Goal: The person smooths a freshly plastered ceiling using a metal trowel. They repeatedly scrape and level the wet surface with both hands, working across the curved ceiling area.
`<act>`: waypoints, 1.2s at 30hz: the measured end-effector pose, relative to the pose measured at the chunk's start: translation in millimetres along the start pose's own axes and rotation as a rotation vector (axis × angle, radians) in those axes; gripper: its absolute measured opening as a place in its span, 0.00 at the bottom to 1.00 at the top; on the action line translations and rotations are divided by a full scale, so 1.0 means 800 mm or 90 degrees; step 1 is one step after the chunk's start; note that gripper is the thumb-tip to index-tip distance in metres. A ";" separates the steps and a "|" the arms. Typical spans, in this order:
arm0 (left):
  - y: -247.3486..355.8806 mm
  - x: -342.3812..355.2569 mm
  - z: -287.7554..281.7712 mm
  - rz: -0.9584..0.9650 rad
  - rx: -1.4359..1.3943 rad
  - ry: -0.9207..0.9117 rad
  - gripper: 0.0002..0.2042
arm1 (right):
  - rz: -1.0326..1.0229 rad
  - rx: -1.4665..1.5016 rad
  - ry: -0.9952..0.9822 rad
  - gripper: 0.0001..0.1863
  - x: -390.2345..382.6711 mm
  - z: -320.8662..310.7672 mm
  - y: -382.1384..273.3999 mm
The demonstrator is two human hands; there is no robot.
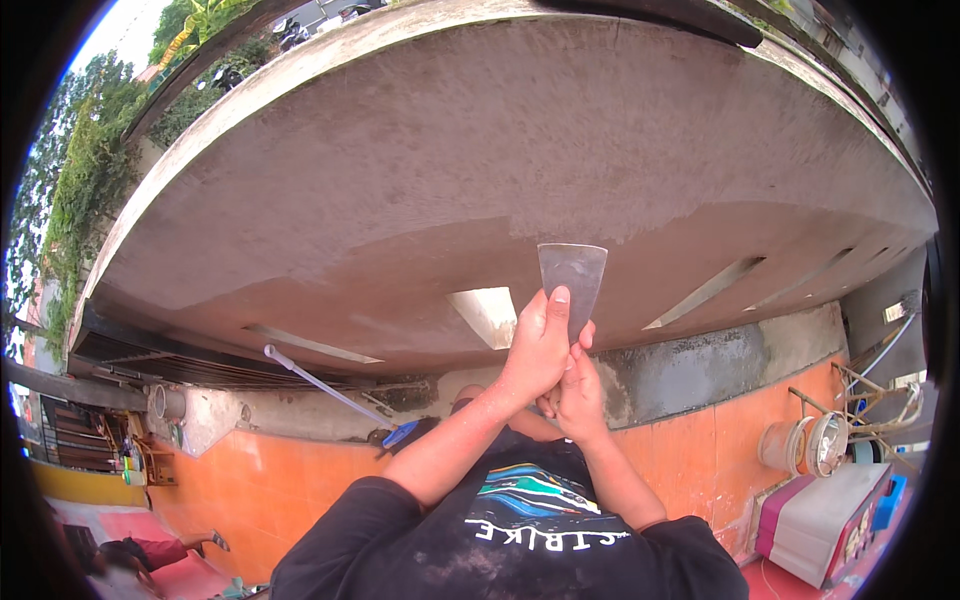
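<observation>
The left hand (540, 345) is wrapped around the lower part of a flat metal scraper (573, 275), its thumb pressed along the near face of the blade. The scraper extends above that hand, its broad end uppermost and nearly level in view. The right hand (578, 395) sits just below and to the right of the blade, fingers curled in and touching the left hand. The handle is hidden between the two hands; whether the right hand grips it cannot be told.

The blade stands before a grey-brown wall (380, 170); contact between blade edge and wall cannot be confirmed. The wall's upper part is paler and mottled, its lower band darker and smoother, with an uneven line between them. Slanted slots pierce the lower band; one pale slot (487, 315) lies left of the scraper.

Below the wall is an orange floor (690, 455). A pale pole (325, 390) with a blue fitting leans left of the forearms. At right, buckets (805, 445) lie near a white box (820, 525) with a purple band. A second person (140, 555) is partly visible at lower left
</observation>
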State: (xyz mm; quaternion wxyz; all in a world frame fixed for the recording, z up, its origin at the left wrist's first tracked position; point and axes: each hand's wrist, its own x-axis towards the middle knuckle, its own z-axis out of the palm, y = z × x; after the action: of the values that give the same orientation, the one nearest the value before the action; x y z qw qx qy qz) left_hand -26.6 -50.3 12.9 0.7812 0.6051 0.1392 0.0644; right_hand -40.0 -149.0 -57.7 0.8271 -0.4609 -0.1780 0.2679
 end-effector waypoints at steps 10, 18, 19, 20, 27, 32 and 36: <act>0.004 0.016 -0.012 -0.027 0.052 0.030 0.20 | 0.064 0.067 0.046 0.14 0.018 0.019 -0.002; 0.083 0.029 0.000 0.178 0.019 -0.051 0.20 | -0.123 -0.021 -0.062 0.17 0.059 0.021 -0.055; 0.078 0.020 0.004 0.137 0.012 -0.056 0.20 | -0.097 -0.033 -0.043 0.21 0.046 0.022 -0.053; 0.069 0.012 0.007 0.100 0.006 -0.063 0.20 | -0.081 -0.039 -0.037 0.26 0.033 0.021 -0.049; -0.005 0.010 -0.004 -0.009 -0.011 0.015 0.18 | 0.016 -0.051 0.016 0.25 0.004 -0.004 0.003; -0.007 0.013 -0.011 -0.019 -0.026 0.013 0.18 | 0.018 -0.038 0.018 0.24 0.008 -0.003 0.012; 0.016 0.019 -0.010 -0.010 0.021 0.006 0.19 | 0.009 0.000 0.035 0.24 0.021 0.017 0.004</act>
State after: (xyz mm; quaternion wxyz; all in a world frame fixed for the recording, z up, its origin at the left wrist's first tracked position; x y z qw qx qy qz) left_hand -14.1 -35.4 20.9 0.7710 0.6164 0.1488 0.0589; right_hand -35.0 -128.3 -52.7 0.8295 -0.4696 -0.1521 0.2614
